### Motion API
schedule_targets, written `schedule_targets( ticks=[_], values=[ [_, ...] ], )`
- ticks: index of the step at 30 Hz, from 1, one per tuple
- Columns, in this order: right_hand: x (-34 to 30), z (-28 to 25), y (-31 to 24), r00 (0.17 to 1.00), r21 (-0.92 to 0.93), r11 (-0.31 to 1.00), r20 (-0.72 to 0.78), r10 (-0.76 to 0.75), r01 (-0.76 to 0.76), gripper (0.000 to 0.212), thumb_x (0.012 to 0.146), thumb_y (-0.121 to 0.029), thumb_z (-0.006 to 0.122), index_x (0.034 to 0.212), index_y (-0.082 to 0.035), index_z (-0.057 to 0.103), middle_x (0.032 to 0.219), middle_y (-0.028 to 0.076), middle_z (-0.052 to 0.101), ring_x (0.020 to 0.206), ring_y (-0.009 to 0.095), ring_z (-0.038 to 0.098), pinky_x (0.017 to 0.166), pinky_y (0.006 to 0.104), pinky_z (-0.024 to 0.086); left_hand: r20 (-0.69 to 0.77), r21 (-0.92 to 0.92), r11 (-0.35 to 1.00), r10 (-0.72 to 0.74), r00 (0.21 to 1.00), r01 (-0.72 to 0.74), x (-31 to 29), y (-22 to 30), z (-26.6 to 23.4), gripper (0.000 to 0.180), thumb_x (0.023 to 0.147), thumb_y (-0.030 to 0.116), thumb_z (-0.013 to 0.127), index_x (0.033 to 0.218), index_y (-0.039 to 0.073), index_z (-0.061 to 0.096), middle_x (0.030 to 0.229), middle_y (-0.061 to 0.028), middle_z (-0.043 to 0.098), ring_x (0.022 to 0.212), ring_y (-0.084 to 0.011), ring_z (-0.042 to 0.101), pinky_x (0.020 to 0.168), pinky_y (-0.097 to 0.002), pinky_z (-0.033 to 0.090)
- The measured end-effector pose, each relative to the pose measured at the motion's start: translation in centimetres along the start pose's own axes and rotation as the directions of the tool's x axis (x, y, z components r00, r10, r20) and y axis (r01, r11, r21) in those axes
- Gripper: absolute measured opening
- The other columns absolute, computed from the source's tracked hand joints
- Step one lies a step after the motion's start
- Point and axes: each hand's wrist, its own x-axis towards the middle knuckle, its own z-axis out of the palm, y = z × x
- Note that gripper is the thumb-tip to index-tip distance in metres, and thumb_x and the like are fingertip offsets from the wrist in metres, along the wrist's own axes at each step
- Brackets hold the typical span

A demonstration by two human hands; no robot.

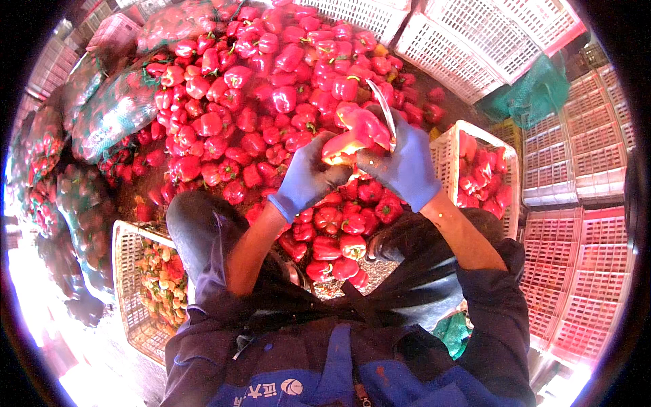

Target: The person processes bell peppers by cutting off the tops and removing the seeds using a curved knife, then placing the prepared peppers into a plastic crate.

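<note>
A red bell pepper (363, 127) is between my two gloved hands, above a large pile of whole red bell peppers (224, 122). It looks cut open, with a pale yellowish edge at its lower left. My left hand (306, 175), in a blue glove with dark fingers, is closed on the pepper's lower left side. In my right hand (407, 163), gloved the same way, is a knife (384, 108), its curved blade pointing up and away along the pepper's right side. The right fingers also touch the pepper from below. The knife's handle is hidden in the glove.
At my left stands a white crate (129, 292) with greenish-orange pepper trimmings (163, 281). A crate (513, 183) at my right holds red pepper pieces (483, 173). Filled mesh sacks (112, 115) lie far left. Stacked crates (576, 136) line the right; more peppers lie between my feet.
</note>
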Motion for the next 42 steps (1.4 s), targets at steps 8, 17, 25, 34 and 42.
schedule_targets(
  ticks=[8,17,25,34,42],
  values=[
    [0.3,-0.9,0.7,1.000,0.098,0.995,0.027,0.016,-0.019,0.058,0.073,-0.021,0.083,0.125,-0.003,0.065,0.102,0.016,0.075,0.097,0.027,0.074,0.087,0.0388,0.058,0.043,0.375,0.880,0.299,0.953,-0.293,-0.6,0.9,-0.6,0.060,0.077,0.009,0.075,0.132,-0.001,0.055,0.090,-0.0028,0.065,0.077,-0.0104,0.059,0.068,-0.0299,0.049],
    [1.5,-4.7,1.8,0.879,0.307,0.856,-0.103,0.465,-0.416,0.041,0.086,-0.009,0.077,0.122,0.001,0.063,0.095,0.006,0.073,0.073,0.014,0.069,0.059,0.0271,0.056,-0.321,-0.281,0.917,0.187,0.928,-0.282,-1.1,2.6,-3.6,0.056,0.081,-0.006,0.065,0.135,0.002,0.054,0.097,-0.0061,0.066,0.080,-0.0125,0.064,0.067,-0.0261,0.053],
    [0.3,-1.6,-0.5,0.996,-0.245,0.969,-0.086,0.022,-0.042,0.059,0.079,-0.020,0.083,0.130,-0.001,0.060,0.105,0.024,0.073,0.099,0.037,0.073,0.082,0.0411,0.058,-0.134,-0.401,0.916,-0.081,0.988,0.021,0.5,-2.0,1.0,0.042,0.090,0.038,0.081,0.115,0.010,0.063,0.092,0.0025,0.065,0.074,-0.0072,0.062,0.056,-0.0250,0.050],
    [-0.8,0.1,-1.4,0.999,-0.251,0.967,-0.003,-0.047,0.044,0.060,0.075,-0.022,0.082,0.127,-0.003,0.058,0.093,0.023,0.070,0.085,0.041,0.071,0.071,0.0488,0.057,-0.233,-0.385,0.920,-0.177,0.956,0.076,0.4,-0.9,3.5,0.031,0.099,0.032,0.070,0.113,0.004,0.066,0.090,-0.0010,0.069,0.072,-0.0097,0.063,0.060,-0.0263,0.049],
    [-0.4,-0.1,0.4,0.999,-0.157,0.987,0.043,0.031,-0.024,0.054,0.075,-0.024,0.083,0.120,-0.002,0.064,0.092,0.023,0.072,0.086,0.039,0.073,0.074,0.0461,0.058,-0.096,-0.484,0.843,-0.315,0.944,0.232,1.1,-2.7,2.7,0.019,0.094,0.002,0.061,0.110,0.003,0.069,0.087,-0.0047,0.072,0.073,-0.0162,0.072,0.058,-0.0300,0.058]
  ],
)
